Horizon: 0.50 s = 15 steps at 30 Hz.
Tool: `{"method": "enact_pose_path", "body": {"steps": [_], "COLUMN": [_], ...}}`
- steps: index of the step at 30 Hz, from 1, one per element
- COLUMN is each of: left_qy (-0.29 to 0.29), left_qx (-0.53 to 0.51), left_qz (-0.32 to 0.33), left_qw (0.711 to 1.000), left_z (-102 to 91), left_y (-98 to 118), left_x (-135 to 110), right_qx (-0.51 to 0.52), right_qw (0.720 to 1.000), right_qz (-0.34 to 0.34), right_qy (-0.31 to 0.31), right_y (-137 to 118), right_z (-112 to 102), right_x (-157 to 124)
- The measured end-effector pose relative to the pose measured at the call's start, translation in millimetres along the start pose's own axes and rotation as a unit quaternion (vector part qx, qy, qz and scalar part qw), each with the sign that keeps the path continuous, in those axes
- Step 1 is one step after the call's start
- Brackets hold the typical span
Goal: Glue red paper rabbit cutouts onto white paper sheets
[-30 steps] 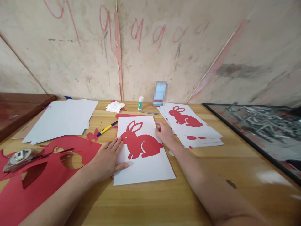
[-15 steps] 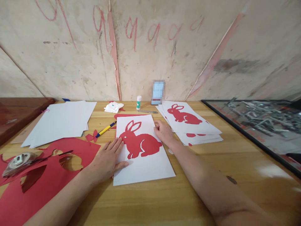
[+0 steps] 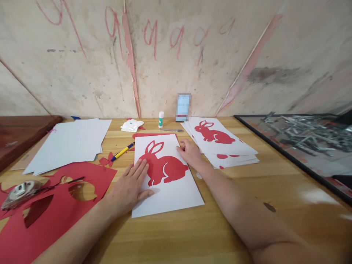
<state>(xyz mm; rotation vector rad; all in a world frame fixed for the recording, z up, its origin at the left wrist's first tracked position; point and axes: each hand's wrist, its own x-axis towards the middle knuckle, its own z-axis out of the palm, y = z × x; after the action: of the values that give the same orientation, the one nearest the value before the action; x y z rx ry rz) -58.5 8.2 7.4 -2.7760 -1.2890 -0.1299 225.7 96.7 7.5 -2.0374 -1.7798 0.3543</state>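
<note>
Lower left of frame: red paper w/ rabbit-shaped holes cut out, matte and thin, and a shiny round thing on it, prob. a tape roll. Above it sits a fanned stack of blank white sheets, smooth w/ crisp edges. A blue-yellow pen lies just right of that stack.

Centre: my left hand lies flat w/ fingers stretched out and a bit apart. It grips nothing, just presses the left edge of the white sheet and the front of the red rabbit cut-out. The sheet lies flat on the glossy wood table, mid-frame. The glue stick stands upright behind it, near the wall.

My right hand is loosely curved, w/ fingertips resting on the sheet's upper right edge, near the rabbit's back. It's not closed on anything.

Right of centre: a pile of finished rabbit sheets. Far right: a dark-framed glass panel.

Risks, imo: the thin ears and legs could crease or lift if I rub the wrong way. The sheet could skid on the slick table if either hand eases off. Wet glue could smear onto the white.
</note>
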Motion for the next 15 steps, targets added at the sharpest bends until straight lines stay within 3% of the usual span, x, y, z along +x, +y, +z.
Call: {"method": "enact_pose_path", "body": {"steps": [7,15], "left_qy": [-0.032,-0.025], "left_qx": [-0.035,-0.05], "left_qz": [0.033,0.034], "left_qw": [0.998,0.998], "left_z": [4.6,5.1], "left_y": [8,3], "left_x": [0,-4], "right_qx": [-0.072,-0.091], "right_qw": [0.994,0.988], "right_qz": [-0.071,-0.098], "right_qy": [-0.048,-0.075], "right_y": [-16,-16], "right_z": [-14,-6], "right_x": [-15,-18]}}
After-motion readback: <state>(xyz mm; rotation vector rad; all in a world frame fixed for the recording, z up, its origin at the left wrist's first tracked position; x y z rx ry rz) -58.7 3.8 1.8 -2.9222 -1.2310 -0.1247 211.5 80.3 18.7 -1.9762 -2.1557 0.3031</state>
